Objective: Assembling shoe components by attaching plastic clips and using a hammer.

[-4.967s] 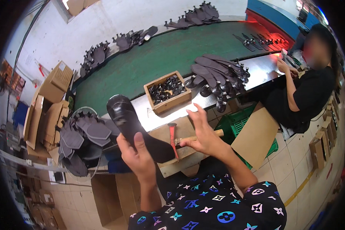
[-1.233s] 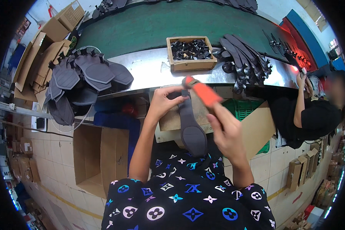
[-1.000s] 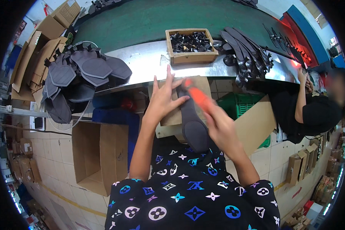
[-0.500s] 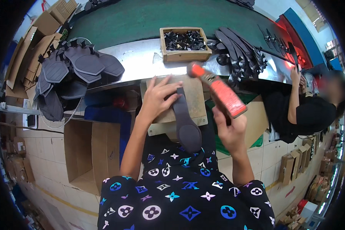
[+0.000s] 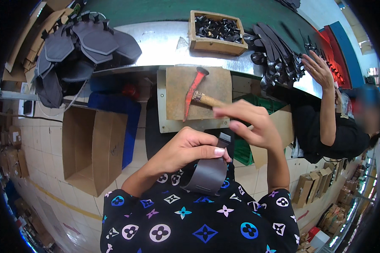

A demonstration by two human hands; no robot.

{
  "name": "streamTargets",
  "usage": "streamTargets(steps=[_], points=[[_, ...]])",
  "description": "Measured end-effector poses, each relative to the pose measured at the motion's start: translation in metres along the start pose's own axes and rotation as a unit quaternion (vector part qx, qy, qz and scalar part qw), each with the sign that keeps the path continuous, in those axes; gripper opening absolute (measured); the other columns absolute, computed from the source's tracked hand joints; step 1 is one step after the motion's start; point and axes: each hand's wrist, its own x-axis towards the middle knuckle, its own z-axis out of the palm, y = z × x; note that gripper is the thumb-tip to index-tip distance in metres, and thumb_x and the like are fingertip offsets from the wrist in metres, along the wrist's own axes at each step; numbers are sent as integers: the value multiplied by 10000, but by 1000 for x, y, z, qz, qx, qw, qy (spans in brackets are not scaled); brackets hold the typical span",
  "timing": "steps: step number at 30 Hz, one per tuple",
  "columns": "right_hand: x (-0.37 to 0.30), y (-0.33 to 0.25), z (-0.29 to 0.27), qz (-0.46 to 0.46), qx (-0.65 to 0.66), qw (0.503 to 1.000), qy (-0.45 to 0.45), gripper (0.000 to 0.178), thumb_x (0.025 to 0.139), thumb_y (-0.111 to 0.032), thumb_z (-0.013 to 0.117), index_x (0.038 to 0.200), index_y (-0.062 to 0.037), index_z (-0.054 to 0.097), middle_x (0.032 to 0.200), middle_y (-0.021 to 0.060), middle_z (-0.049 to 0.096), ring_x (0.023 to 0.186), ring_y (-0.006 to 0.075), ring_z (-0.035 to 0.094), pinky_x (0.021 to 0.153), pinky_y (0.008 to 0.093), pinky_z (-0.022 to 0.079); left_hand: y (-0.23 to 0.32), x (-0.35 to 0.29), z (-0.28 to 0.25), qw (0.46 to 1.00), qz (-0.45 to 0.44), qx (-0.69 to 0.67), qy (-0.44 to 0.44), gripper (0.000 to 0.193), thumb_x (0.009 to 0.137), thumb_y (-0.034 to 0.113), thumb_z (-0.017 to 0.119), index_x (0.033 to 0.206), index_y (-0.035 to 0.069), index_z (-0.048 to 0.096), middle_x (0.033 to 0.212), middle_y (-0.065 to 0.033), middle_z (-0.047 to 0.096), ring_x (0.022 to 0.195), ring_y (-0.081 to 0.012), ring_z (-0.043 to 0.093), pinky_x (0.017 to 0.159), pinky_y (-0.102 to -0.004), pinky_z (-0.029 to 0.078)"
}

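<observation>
Grey sole piece (image 5: 209, 175) was pinched in left hand (image 5: 190, 147); right hand (image 5: 251, 124), fingers loose, should've steadied its top edge.

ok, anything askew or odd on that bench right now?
Mostly no. The red-headed hammer lies loose and slanted on the brown board. The left hand holds a curled grey strap piece; the right hand hovers beside it.

1. A dark grey, matt, leather-like flat strap piece (image 5: 209, 175) is seen bent in the near middle.
2. A red-headed metal hammer with a pale wooden handle (image 5: 196, 90) is laid on a rough brown board (image 5: 215, 82).
3. A glossy metal bench top (image 5: 156, 42) is seen beyond.
4. A matt cardboard box (image 5: 93, 147) is seen left.
</observation>
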Motion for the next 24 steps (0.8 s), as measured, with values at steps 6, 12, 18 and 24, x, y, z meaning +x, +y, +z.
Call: streamTargets(steps=[6,12,18,24], points=[[-3,-17,-10,-17,235,968,-82,383,890,-313,720,1033,42,714,1003,169,675,916,307,662,831,393,519,1,1,2,997,-14,-38,-72,245,970,213,640,1018,2,754,916,-57,732,892,-94,630,843,-256,473],[-13,-24,39,52,446,891,59,440,929,-460,670,936,-21,687,1091,138,622,1093,301,589,973,439,459,-5,-1,1,996,2,-22,-82,274,979,217,633,1088,-24,706,1007,-51,703,988,-97,595,896,-271,452],[-22,-18,60,71,459,867,180,548,913,-575,628,827,-34,661,917,91,612,1007,291,584,926,421,453,-28,13,14,995,52,-53,-67,313,1031,236,564,1224,2,642,1086,-73,673,1062,-133,605,959,-309,456],[-27,25,16,106,195,915,337,478,1003,-450,565,1093,17,624,1145,133,644,1111,248,590,998,382,436,-53,13,-5,995,90,36,15,528,1022,337,570,1432,35,429,1219,-103,618,1137,-153,589,971,-304,472]])
